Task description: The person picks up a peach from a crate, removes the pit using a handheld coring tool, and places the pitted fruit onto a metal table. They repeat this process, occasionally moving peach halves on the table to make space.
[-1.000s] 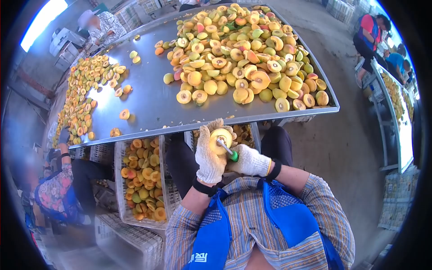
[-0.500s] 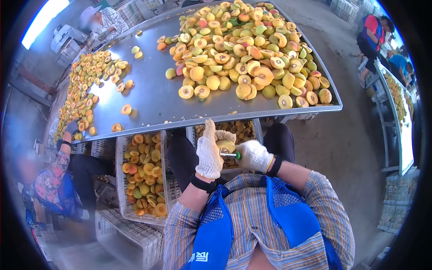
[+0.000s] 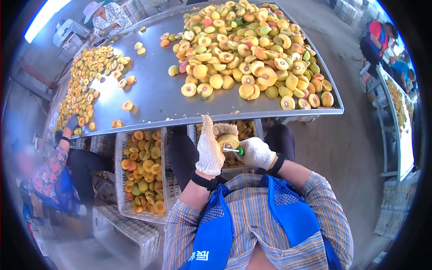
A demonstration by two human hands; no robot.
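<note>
In a white knit glove, my left hand (image 3: pixel 209 152) is closed around a yellow peach half (image 3: pixel 229 141), cut face toward me, with the thumb raised. My right hand (image 3: pixel 257 153), gloved too, grips a small green-handled pitting tool (image 3: pixel 240 151). Its thin metal end lies against the peach half; the exact shape of the tip is hard to make out. Both hands are just below the near edge of the metal table (image 3: pixel 153 96). On that table lies a large heap of peach halves (image 3: pixel 243 56).
Below my hands, a crate (image 3: pixel 257 130) holds fruit pieces. Another white crate (image 3: pixel 119 180) of peach halves stands left of my legs. A second fruit pile (image 3: pixel 87 85) covers the table's left end. Co-workers sit at left and far left; others stand at a table (image 3: pixel 406 148) right.
The peach half has tilted so its cut face shows more, with the tool still against it. My view has shifted slightly. The left co-worker's hand remains at the fruit pile.
</note>
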